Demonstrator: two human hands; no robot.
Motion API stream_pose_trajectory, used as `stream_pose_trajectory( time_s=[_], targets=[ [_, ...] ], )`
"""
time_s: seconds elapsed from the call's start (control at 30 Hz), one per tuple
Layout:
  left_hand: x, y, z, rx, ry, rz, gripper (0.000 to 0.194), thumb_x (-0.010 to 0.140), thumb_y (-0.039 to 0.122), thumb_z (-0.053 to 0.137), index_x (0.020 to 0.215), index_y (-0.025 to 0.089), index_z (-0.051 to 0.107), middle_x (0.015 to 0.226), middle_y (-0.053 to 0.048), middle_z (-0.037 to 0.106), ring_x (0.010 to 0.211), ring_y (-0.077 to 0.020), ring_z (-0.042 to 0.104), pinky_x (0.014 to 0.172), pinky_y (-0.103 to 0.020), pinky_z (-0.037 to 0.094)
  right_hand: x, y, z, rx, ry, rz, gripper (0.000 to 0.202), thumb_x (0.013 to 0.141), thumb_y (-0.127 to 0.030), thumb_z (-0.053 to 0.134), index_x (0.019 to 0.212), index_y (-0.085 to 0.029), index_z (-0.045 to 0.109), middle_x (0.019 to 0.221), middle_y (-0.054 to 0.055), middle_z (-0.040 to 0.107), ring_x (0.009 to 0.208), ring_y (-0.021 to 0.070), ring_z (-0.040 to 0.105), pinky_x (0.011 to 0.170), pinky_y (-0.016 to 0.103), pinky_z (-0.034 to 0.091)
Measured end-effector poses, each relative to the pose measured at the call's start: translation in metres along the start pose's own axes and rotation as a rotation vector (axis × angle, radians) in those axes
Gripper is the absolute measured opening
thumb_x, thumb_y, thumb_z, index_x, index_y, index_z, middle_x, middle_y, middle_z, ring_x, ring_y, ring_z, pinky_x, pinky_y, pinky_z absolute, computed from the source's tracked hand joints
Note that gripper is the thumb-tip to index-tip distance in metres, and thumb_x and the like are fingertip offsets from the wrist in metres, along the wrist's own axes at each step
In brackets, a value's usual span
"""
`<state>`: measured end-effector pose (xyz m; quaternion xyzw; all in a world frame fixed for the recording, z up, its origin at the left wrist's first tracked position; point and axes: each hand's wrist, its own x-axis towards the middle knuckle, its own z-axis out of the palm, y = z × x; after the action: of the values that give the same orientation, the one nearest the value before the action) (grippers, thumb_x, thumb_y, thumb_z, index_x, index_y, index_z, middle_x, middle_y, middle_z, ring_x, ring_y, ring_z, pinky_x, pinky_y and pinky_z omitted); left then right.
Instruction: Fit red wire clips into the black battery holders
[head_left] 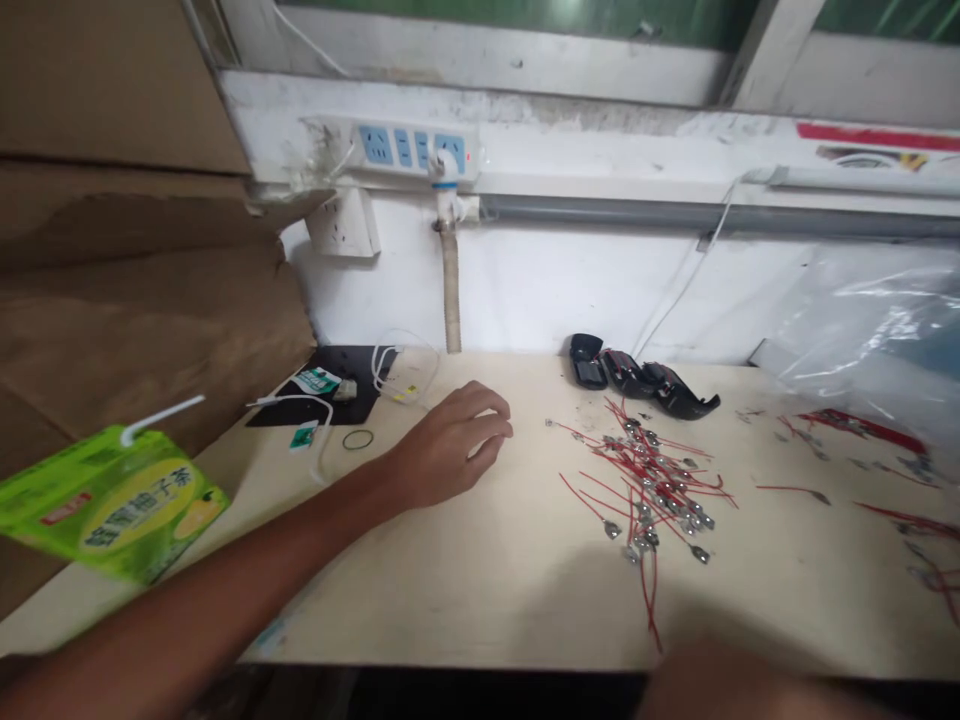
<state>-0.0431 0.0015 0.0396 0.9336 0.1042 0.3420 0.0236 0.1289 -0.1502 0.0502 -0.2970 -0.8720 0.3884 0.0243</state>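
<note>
My left hand (457,445) reaches over the middle of the pale table (450,600), fingers curved and slightly apart, with nothing visible in them. To its right lies a loose pile of small metal parts with red wires (660,485). Behind the pile, three black plastic pieces (630,375) rest near the wall. My right hand (720,685) is a blurred shape at the bottom edge, in front of the table edge; its fingers cannot be made out.
A green drink carton (120,500) with a white straw stands at the left, beside cardboard (135,300). White cables (326,430) and a black sheet (360,375) lie behind my left arm. More red wires (930,540) and clear plastic (877,320) are at the right.
</note>
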Motion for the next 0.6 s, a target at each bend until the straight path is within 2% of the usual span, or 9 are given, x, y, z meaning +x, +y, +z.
stream_pose_trajectory(
  time_s=[0.1, 0.13, 0.17, 0.23, 0.3, 0.37, 0.5, 0.6],
  targets=[
    [0.000, -0.002, 0.001, 0.006, -0.073, 0.005, 0.018, 0.087, 0.008, 0.045, 0.083, 0.014, 0.061, 0.092, -0.007, 0.062, 0.089, -0.0168, 0.053, 0.079, -0.032, 0.046, -0.007, 0.029, -0.066, -0.162, 0.226, 0.130, 0.023, 0.093, -0.030, 0.049, 0.109, -0.021, 0.063, 0.104, 0.006, 0.066, 0.084, 0.0140, 0.064, 0.063, 0.023, 0.050],
    [-0.001, -0.003, 0.001, 0.007, -0.091, 0.005, 0.018, 0.087, 0.008, 0.045, 0.083, 0.014, 0.062, 0.093, -0.007, 0.062, 0.090, -0.0170, 0.053, 0.079, -0.032, 0.046, -0.009, 0.044, -0.087, -0.379, 0.469, 0.333, 0.021, 0.094, -0.029, 0.048, 0.106, -0.023, 0.063, 0.100, 0.004, 0.067, 0.083, 0.0130, 0.064, 0.065, 0.022, 0.049],
    [-0.001, -0.004, 0.001, 0.007, -0.105, -0.003, 0.018, 0.087, 0.009, 0.045, 0.083, 0.014, 0.062, 0.093, -0.007, 0.062, 0.090, -0.0172, 0.053, 0.079, -0.032, 0.046, -0.010, 0.061, -0.104, -0.479, 0.634, 0.466, 0.024, 0.095, -0.026, 0.044, 0.110, -0.017, 0.060, 0.103, 0.011, 0.066, 0.090, 0.0177, 0.063, 0.071, 0.028, 0.048],
    [-0.001, -0.006, 0.000, 0.015, -0.133, -0.041, 0.019, 0.087, 0.009, 0.045, 0.083, 0.014, 0.062, 0.095, -0.007, 0.062, 0.091, -0.0178, 0.052, 0.080, -0.032, 0.046, -0.010, 0.094, -0.124, -0.576, 0.760, 0.647, 0.025, 0.094, -0.024, 0.042, 0.099, -0.008, 0.061, 0.096, 0.022, 0.064, 0.091, 0.0278, 0.062, 0.072, 0.038, 0.046],
    [0.000, -0.008, -0.001, 0.034, -0.179, -0.096, 0.019, 0.086, 0.009, 0.045, 0.083, 0.014, 0.063, 0.096, -0.007, 0.062, 0.093, -0.0188, 0.052, 0.081, -0.034, 0.046, -0.007, 0.120, -0.125, -0.637, 0.772, 0.738, 0.025, 0.092, -0.022, 0.044, 0.084, -0.007, 0.061, 0.083, 0.023, 0.063, 0.082, 0.0305, 0.062, 0.067, 0.041, 0.045],
    [0.000, -0.009, -0.001, 0.058, -0.225, -0.145, 0.018, 0.085, 0.010, 0.046, 0.084, 0.014, 0.063, 0.098, -0.008, 0.061, 0.095, -0.0200, 0.052, 0.083, -0.036, 0.046, -0.001, 0.132, -0.115, -0.698, 0.733, 0.715, 0.024, 0.091, -0.021, 0.043, 0.082, -0.008, 0.062, 0.080, 0.021, 0.063, 0.080, 0.0293, 0.062, 0.068, 0.041, 0.044],
    [0.001, -0.011, 0.001, 0.087, -0.240, -0.182, 0.018, 0.085, 0.011, 0.046, 0.090, 0.014, 0.063, 0.100, -0.008, 0.061, 0.097, -0.0204, 0.052, 0.088, -0.038, 0.046, 0.013, 0.126, -0.093, -0.798, 0.650, 0.518, 0.023, 0.091, -0.018, 0.041, 0.092, -0.009, 0.062, 0.087, 0.018, 0.064, 0.091, 0.0284, 0.060, 0.086, 0.045, 0.041],
    [0.000, -0.012, 0.002, 0.105, -0.229, -0.197, 0.025, 0.086, 0.012, 0.045, 0.105, 0.016, 0.061, 0.110, -0.008, 0.060, 0.106, -0.0212, 0.051, 0.094, -0.040, 0.046, 0.019, 0.117, -0.088, -0.791, 0.574, 0.323, 0.025, 0.089, -0.013, 0.040, 0.095, -0.014, 0.063, 0.096, 0.012, 0.065, 0.102, 0.0238, 0.057, 0.097, 0.041, 0.038]
  ],
)
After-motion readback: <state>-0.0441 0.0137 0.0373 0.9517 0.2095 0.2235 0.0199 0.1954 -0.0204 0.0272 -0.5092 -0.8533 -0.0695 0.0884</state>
